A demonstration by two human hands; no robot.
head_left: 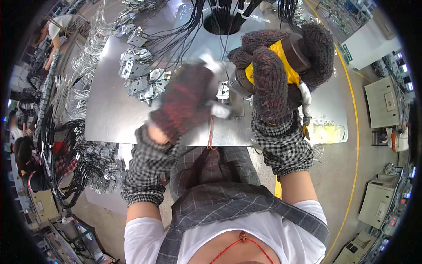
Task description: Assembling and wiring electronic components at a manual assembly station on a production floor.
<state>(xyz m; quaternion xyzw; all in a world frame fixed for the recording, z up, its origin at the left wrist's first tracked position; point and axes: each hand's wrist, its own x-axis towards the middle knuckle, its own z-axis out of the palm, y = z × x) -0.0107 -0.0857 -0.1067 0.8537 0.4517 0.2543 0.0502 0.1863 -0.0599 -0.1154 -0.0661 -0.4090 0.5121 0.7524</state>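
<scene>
My right hand [270, 83], in a dark knit glove, is closed around a yellow and dark power tool [288, 61]. The tool lies on its side, its nose pointing left at a small metal lock-like part [223, 91] on the steel tabletop. Left of that part is my left hand [187, 99], in a dark red-grey knit glove and smeared by motion. A bright blurred shape shows at its fingertips; whether it is held cannot be told. Below the small part lies a blurred pale block [220, 111], with a thin reddish cord [211, 134] running over the table edge.
Several metal latch-like parts [136, 66] with black cables are heaped at the table's left. Cables pass through a round hole [222, 26] at the back. Bundles of wires [61, 145] hang at the left, where other people work. A yellow-white pad [327, 133] lies at the right corner.
</scene>
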